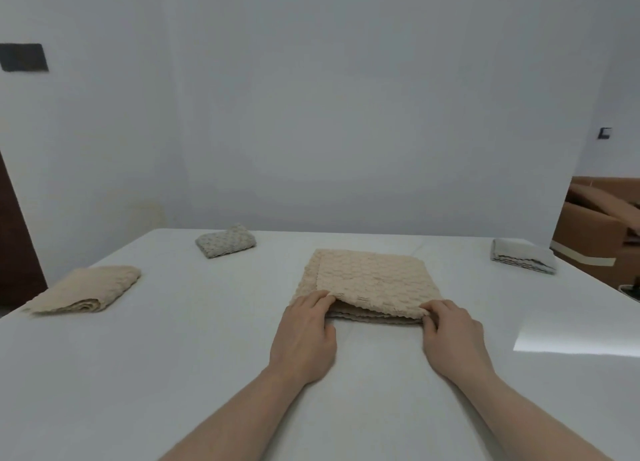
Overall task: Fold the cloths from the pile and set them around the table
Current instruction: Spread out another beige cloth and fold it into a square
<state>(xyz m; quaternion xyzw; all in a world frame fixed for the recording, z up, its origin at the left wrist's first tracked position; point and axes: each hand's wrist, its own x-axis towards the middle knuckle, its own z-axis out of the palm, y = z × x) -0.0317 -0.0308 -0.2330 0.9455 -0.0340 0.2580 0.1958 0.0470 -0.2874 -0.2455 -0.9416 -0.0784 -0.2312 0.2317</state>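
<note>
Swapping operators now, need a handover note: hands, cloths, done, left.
Left hand: fingers pinching the near left corner of the beige cloth in the table's middle.
Right hand: fingers pinching its near right corner.
That cloth lies partly folded, layers stacked, near edge lifted slightly.
Done: three folded cloths set out on the table: beige cloth on the left, grey cloth at far left, grey cloth at far right.
Left: finish folding the middle cloth and place it. No pile is in view, so I cannot tell whether more remain.
</note>
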